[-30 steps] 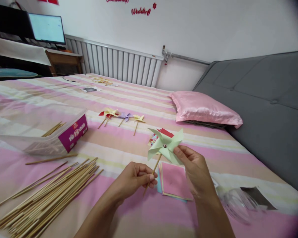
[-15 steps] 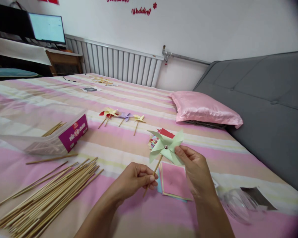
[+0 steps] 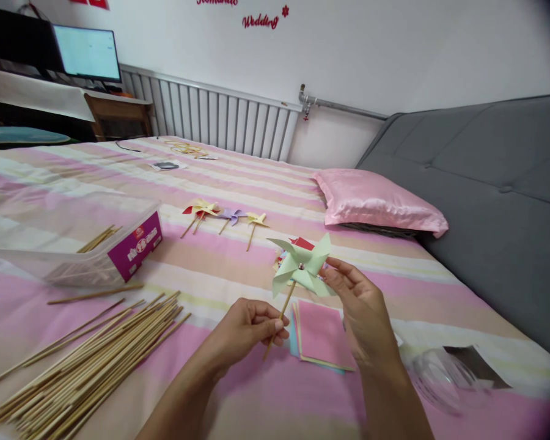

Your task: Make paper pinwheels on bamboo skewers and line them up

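Observation:
A pale green paper pinwheel with a shiny pin at its centre is held up on a thin wooden stick. My left hand is closed, pinching the stick low down between thumb and fingers. At the right side of the pinwheel, my right hand has its thumb and fingertips at the edge of a blade. Below lies a stack of square paper sheets, pink on top, partly covered by my right hand. Behind the pinwheel, a pile of coloured paper shows in part.
Loose wooden sticks lie at left, near a clear plastic box holding more sticks. Several finished pinwheels lie farther back. A clear round container is at right. A pink pillow rests by the grey headboard.
The pinwheel has shifted slightly left and up. My right fingers have loosened a little at the blade's edge, while my left hand keeps hold of the stick.

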Demonstrator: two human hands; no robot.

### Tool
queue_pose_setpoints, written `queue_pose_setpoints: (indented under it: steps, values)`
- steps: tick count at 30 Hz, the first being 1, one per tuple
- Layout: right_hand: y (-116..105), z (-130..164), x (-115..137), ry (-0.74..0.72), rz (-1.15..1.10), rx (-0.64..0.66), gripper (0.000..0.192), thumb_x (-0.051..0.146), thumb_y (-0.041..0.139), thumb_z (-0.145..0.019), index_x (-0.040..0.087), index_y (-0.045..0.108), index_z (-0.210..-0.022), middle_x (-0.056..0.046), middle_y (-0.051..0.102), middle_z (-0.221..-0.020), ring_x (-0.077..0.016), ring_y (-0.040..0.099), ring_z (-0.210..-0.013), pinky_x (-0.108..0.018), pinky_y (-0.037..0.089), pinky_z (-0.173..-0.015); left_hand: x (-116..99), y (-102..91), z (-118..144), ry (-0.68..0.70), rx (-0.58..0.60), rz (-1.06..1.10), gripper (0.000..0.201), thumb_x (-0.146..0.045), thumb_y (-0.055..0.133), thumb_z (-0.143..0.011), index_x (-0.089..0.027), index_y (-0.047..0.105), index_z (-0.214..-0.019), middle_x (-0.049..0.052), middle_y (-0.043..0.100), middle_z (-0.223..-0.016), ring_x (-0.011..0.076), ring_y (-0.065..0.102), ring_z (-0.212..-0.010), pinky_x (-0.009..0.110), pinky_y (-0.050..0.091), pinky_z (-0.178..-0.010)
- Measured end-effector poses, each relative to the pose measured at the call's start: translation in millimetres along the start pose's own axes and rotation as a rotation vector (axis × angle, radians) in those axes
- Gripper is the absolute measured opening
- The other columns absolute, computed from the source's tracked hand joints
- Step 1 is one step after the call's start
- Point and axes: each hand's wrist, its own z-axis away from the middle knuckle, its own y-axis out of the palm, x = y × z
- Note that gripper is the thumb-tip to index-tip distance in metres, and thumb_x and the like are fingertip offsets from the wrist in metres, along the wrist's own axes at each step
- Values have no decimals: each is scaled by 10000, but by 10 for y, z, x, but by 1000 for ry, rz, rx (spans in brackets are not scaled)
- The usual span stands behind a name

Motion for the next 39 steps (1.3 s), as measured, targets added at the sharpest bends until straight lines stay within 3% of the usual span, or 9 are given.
queue_pose_setpoints:
  steps: [39]
  values:
    - [0,-4,-28,-28,-12,-29,298,320,722,-680,179,643,-931,-43,675,-901,-173,608,-888,-317,446,-832,2,-8,-6,-6,1,-11,267,-342,670,-707,-85,669,-779,90,691,-707,120,566,-610,246,412,-591]
